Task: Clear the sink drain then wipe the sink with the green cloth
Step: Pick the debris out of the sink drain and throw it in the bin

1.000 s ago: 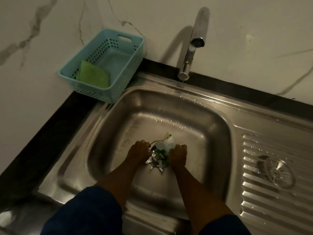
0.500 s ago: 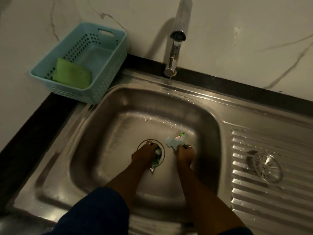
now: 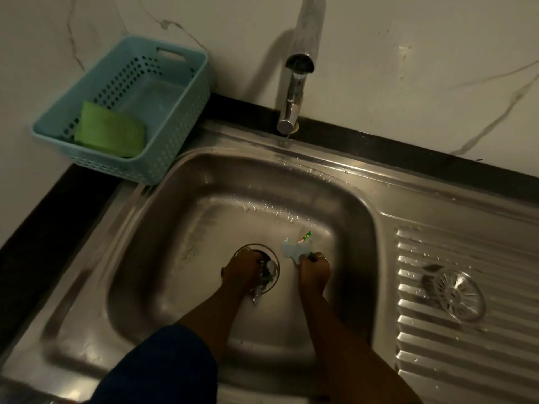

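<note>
Both my hands are down in the steel sink [image 3: 204,217]. My left hand [image 3: 242,271] sits over the round drain [image 3: 275,259] with its fingers curled round crumpled silver wrappers [image 3: 264,282], one end sticking out below the hand. My right hand [image 3: 313,271] is just right of the drain and pinches a pale wrapper scrap [image 3: 296,247] with a red and green tip. The green cloth [image 3: 109,129] lies folded in the light blue basket [image 3: 163,141] at the sink's back left corner.
A chrome tap [image 3: 294,91] stands behind the basin against the marble wall. The ribbed drainboard [image 3: 466,360] on the right carries a round metal strainer [image 3: 456,295]. A black counter strip [image 3: 49,228] borders the sink's left side. Water drops dot the far rim.
My hands have drawn apart, splitting the wrapper pile: the right one carried the pale scrap off to the right, the left stayed on the drain. The camera has shifted, so the view moved left.
</note>
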